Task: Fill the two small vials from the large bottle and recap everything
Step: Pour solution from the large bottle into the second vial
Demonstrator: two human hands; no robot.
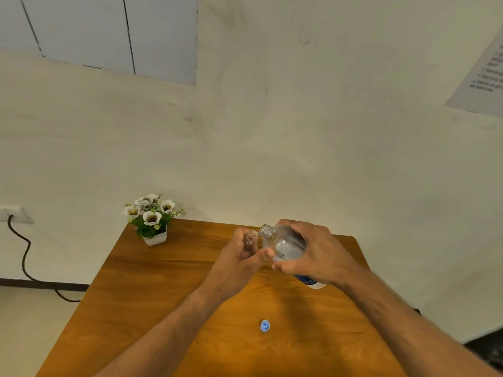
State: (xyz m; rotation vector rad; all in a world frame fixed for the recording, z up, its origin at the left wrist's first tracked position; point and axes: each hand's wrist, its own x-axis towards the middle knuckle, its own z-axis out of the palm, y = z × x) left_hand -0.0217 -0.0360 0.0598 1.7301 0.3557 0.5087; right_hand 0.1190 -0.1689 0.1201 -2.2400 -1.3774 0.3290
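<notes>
My right hand grips a large clear bottle, uncapped and tilted left, its open mouth touching the rim of a small clear vial. My left hand is wrapped around that vial, which has no cap and stands nearly upright above the wooden table. Part of the bottle's blue and white label shows under my right palm. A blue cap lies on the table nearer to me, open side up. No second vial is visible.
A small white pot of white artificial flowers stands at the table's far left corner by the wall. A black cable hangs from a wall socket at left. A printed sheet is stuck on the wall at upper right.
</notes>
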